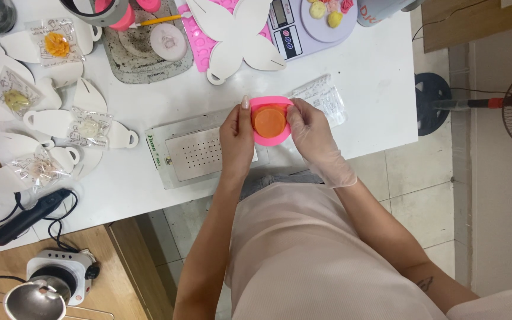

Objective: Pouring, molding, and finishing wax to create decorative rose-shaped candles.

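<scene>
Over at nine o'clock the white tabletop [351,83] carries white card cut-outs [54,121] and small clear bags [90,127] of pale and orange pieces, with a black glue gun [28,218] lying at seven o'clock near the edge, its cable looping just beside it. A sleeve or elbow catching that cable could drag it off.

Moving to the middle: the bare left hand [236,137] clamps its grip on the left rim of a pink round mould [271,120], thumb and fingers closed against it. The mould is held just above the perforated metal plate [200,155], with an orange disc [269,122] seated in it. Squeeze unevenly and, I'd judge, that disc could crack or pop out crooked.

At three o'clock of the mould, the right hand [310,131], in a thin clear glove, closes its grip on the opposite rim. A slick glove could let the mould slip. At twelve o'clock sits a digital scale [294,24], well apart.
</scene>
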